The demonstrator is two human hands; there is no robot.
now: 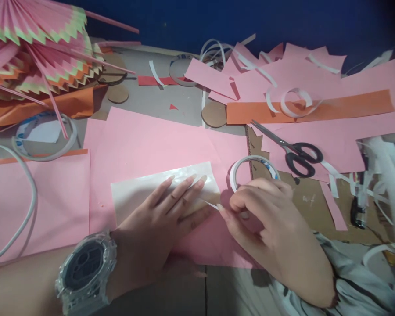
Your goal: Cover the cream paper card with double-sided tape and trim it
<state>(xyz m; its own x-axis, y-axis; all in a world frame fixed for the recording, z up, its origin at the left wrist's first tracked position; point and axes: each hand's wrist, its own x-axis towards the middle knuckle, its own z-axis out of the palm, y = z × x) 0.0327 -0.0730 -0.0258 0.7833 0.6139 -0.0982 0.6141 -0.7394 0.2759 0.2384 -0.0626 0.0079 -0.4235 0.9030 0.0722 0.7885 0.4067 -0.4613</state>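
My left hand (171, 219) lies flat with fingers outstretched, pressing on a shiny white sheet (128, 195). That sheet rests at a slant on large pink paper (145, 140). Close to the sheet's right end, my right hand (263, 219) is curled, its thumb tip at a thin white strip (210, 204) that runs from the sheet by my left fingers. The strip's far end is hidden by the right-hand fingers. Just behind this hand stands a roll of double-sided tape (233, 175), partly covered by the knuckles.
Black-handled scissors (292, 151) lie open at the right, near an orange paper strip (342, 107). Pink paper scraps (303, 70) and curled white strips pile up behind. Folded paper fans (42, 26) fill the far left, with another tape roll (73, 136) below. A cutter (359, 210) lies far right.
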